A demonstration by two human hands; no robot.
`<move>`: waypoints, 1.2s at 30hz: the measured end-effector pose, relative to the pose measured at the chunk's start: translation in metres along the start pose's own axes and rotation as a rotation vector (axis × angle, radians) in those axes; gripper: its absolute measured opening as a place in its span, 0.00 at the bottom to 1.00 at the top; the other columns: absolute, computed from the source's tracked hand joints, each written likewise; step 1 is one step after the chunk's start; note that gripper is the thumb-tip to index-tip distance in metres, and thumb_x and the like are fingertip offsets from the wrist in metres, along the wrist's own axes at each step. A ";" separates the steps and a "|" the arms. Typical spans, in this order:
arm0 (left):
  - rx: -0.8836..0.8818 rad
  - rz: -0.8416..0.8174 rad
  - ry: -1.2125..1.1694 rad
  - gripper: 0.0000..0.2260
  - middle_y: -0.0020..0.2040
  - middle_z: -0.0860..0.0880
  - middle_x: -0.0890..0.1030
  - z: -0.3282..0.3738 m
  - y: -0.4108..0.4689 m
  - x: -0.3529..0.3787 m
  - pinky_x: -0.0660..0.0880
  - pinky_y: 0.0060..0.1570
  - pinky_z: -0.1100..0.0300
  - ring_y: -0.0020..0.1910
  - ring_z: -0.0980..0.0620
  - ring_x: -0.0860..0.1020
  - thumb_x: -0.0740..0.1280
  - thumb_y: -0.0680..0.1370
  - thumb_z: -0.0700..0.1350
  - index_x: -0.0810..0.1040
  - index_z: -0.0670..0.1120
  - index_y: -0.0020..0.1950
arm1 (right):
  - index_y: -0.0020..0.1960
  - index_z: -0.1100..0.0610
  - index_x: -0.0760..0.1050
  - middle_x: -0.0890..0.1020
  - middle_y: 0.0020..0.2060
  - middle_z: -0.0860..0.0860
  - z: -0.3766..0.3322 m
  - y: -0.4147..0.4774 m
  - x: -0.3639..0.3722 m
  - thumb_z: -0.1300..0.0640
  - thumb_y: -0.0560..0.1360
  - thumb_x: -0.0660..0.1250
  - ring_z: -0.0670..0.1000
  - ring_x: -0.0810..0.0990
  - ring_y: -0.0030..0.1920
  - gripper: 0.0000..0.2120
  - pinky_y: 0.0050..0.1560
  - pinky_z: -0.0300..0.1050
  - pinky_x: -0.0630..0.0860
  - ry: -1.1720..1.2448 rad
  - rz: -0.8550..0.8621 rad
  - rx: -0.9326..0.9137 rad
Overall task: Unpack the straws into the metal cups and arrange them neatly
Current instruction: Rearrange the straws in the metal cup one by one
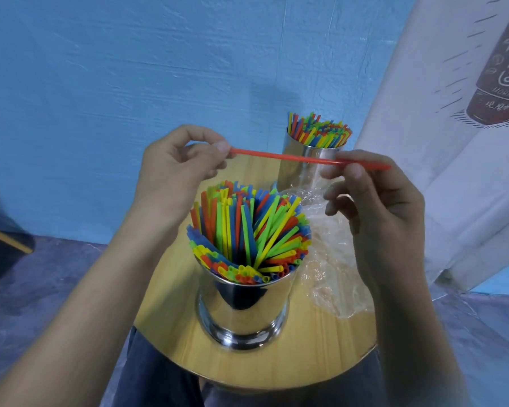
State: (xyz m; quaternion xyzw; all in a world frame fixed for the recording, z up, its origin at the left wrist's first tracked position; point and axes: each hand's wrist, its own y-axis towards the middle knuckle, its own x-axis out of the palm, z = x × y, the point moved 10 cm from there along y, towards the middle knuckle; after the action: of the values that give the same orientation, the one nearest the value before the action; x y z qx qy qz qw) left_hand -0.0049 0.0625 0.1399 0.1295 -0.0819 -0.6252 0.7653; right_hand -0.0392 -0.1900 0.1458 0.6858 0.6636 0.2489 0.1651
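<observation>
Head view: pinches one red straw (291,158) near each end, left hand (182,168) and right hand (376,201) both curled on it, level above the near metal cup (241,312). Looks nearly finished: near cup and far metal cup (300,177) crammed with straws (247,230), plastic wrapper (329,259) seemingly emptied alongside. Leaves this straw to insert, then the splayed bunch to tidy.
</observation>
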 end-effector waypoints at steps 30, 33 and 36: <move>-0.113 -0.507 0.620 0.05 0.40 0.60 0.86 -0.018 0.007 0.056 0.81 0.54 0.51 0.41 0.61 0.83 0.74 0.78 0.47 0.88 0.56 0.47 | 0.49 0.44 0.82 0.83 0.45 0.40 0.019 -0.011 0.024 0.45 0.80 0.64 0.47 0.83 0.48 0.08 0.43 0.34 0.75 -0.569 -0.230 -0.032; -0.093 -0.521 0.611 0.04 0.40 0.57 0.86 -0.015 0.006 0.058 0.81 0.55 0.51 0.44 0.57 0.84 0.74 0.78 0.47 0.88 0.56 0.47 | 0.49 0.45 0.82 0.83 0.45 0.40 0.020 -0.010 0.024 0.44 0.79 0.64 0.47 0.83 0.48 0.09 0.43 0.34 0.75 -0.554 -0.228 -0.022; -0.013 -0.484 0.550 0.03 0.44 0.53 0.87 -0.004 0.009 0.056 0.80 0.57 0.51 0.48 0.54 0.84 0.74 0.78 0.48 0.88 0.52 0.50 | 0.49 0.46 0.83 0.83 0.44 0.40 0.020 -0.010 0.025 0.44 0.79 0.64 0.47 0.82 0.48 0.10 0.43 0.33 0.74 -0.554 -0.224 -0.016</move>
State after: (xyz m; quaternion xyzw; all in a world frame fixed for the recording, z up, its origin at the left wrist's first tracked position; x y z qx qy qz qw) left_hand 0.0159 0.0097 0.1366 0.3032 0.1639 -0.7306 0.5894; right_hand -0.0358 -0.1629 0.1267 0.6489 0.6628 0.0376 0.3718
